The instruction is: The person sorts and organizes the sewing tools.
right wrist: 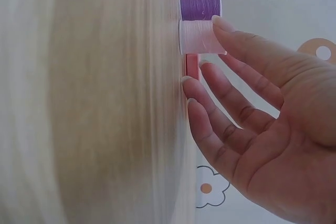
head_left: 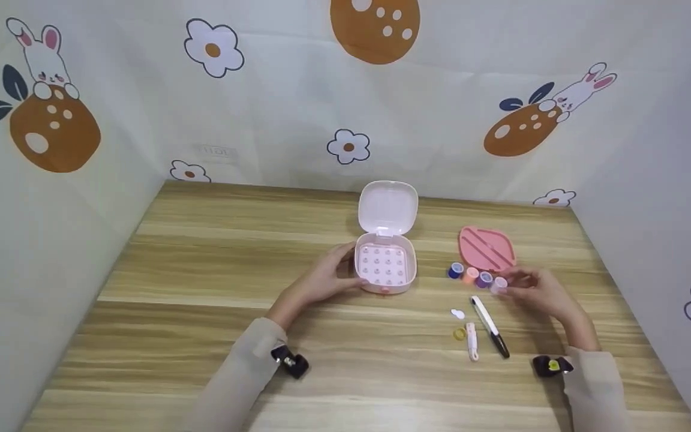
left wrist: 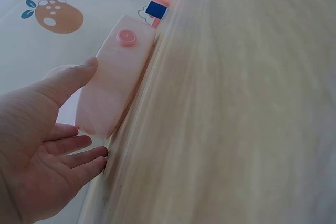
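A pale pink box (head_left: 410,282) sits on the table, its lid (head_left: 388,207) raised and a tray with a dotted pattern inside. At its left side is my left hand (head_left: 327,279), the thumb touching the front corner and the relaxed fingers alongside. Spools stand in a row: a dark blue spool (head_left: 455,270), an orange spool (head_left: 470,276), a purple spool (right wrist: 200,7) and a pale pink thread spool (right wrist: 197,38). With thumb and index finger, my right hand (head_left: 543,294) pinches the pale pink one at the row's right end; its other fingers are loosely bent.
Behind the spools lies a coral-pink slotted tray (head_left: 488,249). Nearer me are a white and black pen (head_left: 489,327), a small pale pink tool (head_left: 471,342), a yellowish ring (head_left: 459,333) and a small white piece (head_left: 457,314). A printed cloth (head_left: 273,108) walls the wooden table.
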The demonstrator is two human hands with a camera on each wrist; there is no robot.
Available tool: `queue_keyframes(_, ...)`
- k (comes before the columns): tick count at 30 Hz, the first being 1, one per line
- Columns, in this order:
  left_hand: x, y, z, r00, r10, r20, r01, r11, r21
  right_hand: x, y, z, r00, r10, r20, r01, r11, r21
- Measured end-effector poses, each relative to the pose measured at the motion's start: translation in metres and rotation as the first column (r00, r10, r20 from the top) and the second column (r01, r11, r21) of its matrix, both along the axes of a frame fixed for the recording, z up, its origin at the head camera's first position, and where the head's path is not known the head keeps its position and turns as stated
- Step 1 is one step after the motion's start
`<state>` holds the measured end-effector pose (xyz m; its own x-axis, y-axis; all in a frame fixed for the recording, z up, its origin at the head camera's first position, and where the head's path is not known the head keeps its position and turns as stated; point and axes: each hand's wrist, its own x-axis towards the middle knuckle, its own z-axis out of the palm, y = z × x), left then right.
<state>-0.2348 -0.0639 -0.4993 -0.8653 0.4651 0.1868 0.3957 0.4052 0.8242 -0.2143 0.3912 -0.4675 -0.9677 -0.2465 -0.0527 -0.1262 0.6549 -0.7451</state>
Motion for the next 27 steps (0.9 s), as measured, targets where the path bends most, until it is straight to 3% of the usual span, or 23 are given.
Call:
queue_keyframes(15,-0.0002,-0.0011,-0.0006,0.999,-0.009,0.052,0.007,0.999,0.032,-0.0009,0.0023,-0.0017,1.0,-0.004,0.004,0.004,1.0,-0.017)
queue_keyframes(22,-0.0002,-0.0021,-0.0003,0.999,0.017,0.04,-0.017,1.0,-0.006,-0.0006,0.001,0.0001,1.0,-0.024,0.02,0.024,0.999,-0.029)
queue_keyframes(27,0.0002,-0.0015,-0.0001,1.0,0.003,0.013,-0.003,1.0,-0.008,0.0002,0.0023,0.0024,0.999,-0.033,0.007,0.033,0.999,-0.001)
